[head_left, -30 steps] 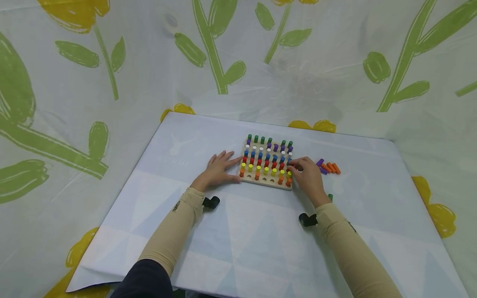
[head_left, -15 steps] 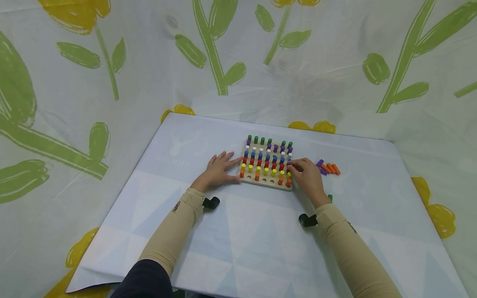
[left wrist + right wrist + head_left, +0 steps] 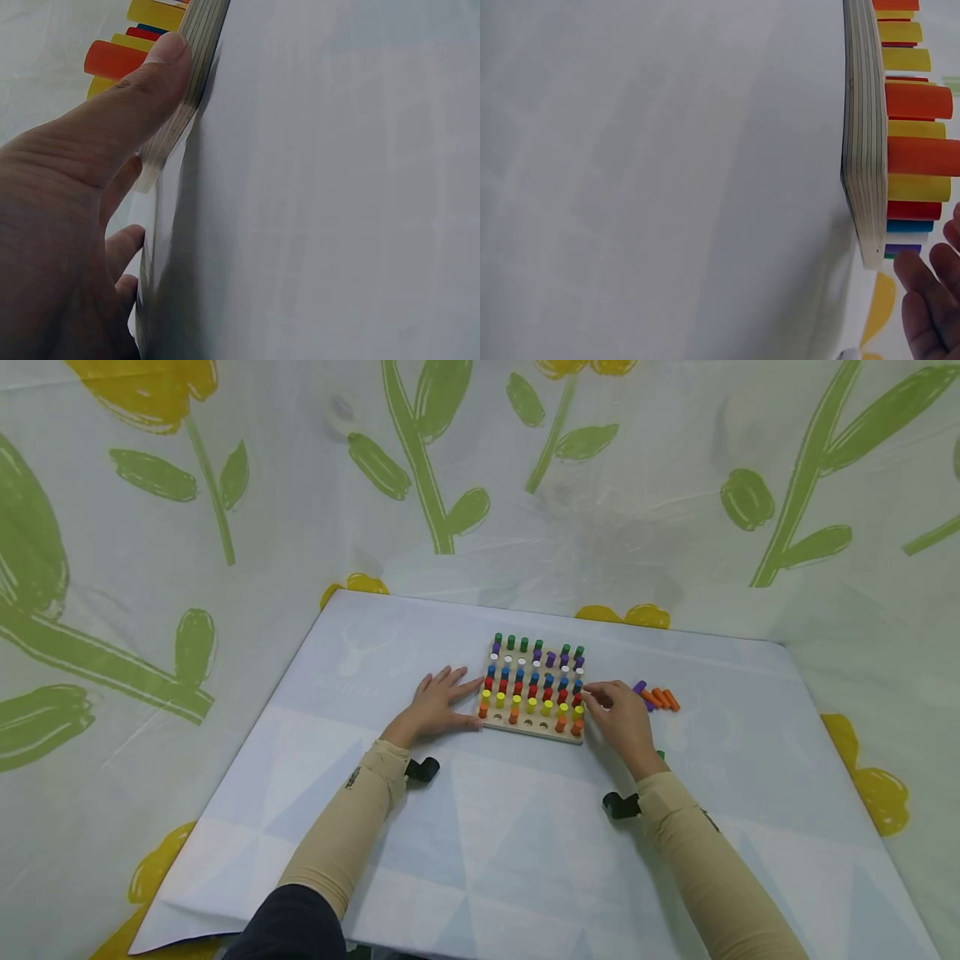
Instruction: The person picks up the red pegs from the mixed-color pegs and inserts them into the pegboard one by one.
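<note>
A wooden pegboard lies mid-table, with rows of green, purple, white, blue, red, yellow and orange pegs upright in it. My left hand is spread along its left side. In the left wrist view, the thumb rests against the board's edge, near an orange peg. At the right side is my right hand, fingertips beside the end red peg. Nothing shows between its fingers in the right wrist view, which cuts off part of the hand.
Loose orange pegs and purple pegs lie right of the board, beyond the right hand. A green peg is partly hidden by the right wrist. Open holes show in the board's nearest row.
The right fingertips have drawn slightly off the right end of the red row, and the end red and blue pegs show more fully. The left hand stays put. The head view has shifted slightly.
</note>
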The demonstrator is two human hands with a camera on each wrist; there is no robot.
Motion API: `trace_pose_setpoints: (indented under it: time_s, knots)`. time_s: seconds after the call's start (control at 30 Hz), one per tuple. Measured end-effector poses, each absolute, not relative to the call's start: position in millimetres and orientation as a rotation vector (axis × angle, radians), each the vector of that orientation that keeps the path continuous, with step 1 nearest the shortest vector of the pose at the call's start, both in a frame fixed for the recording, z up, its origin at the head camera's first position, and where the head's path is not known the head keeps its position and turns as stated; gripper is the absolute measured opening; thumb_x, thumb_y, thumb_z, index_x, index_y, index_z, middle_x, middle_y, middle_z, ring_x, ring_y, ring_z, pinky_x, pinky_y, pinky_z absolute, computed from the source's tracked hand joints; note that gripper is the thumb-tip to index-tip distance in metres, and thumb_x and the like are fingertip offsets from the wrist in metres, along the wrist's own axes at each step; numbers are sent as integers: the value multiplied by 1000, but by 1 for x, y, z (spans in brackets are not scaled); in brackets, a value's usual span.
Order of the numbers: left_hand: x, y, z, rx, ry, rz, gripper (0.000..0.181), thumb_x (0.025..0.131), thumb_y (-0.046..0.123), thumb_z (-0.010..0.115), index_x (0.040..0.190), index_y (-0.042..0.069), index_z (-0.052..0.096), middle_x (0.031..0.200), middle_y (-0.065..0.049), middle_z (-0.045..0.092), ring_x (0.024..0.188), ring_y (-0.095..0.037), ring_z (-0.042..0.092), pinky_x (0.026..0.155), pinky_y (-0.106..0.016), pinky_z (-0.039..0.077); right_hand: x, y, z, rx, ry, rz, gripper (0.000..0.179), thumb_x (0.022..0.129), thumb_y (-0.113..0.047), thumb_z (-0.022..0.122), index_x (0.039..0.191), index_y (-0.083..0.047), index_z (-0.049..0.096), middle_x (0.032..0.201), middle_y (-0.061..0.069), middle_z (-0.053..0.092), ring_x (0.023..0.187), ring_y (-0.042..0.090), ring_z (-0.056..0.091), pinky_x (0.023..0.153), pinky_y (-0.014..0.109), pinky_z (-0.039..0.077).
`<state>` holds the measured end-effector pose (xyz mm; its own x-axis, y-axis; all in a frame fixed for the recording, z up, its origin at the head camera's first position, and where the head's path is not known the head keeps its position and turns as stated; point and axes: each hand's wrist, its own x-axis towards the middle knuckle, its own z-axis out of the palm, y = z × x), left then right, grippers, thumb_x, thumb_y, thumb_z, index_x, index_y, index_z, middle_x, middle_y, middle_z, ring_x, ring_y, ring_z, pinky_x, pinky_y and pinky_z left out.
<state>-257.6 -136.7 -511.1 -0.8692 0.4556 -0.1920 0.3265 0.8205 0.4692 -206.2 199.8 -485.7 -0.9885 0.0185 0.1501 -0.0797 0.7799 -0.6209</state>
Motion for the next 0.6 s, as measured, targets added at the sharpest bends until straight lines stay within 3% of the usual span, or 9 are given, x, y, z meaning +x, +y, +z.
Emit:
trace_pose_setpoints:
  time_s: [0.6]
  knots:
    - [-261, -141, -511, 591, 2696, 618, 92, 86, 64, 71, 161, 33, 29, 171, -4, 12, 157, -30, -2, 124, -54, -7, -200, 213, -488, -60, -2843, 954, 28, 104, -24, 59, 122, -5, 70, 111, 13, 69, 104, 30, 62, 94, 48, 54]
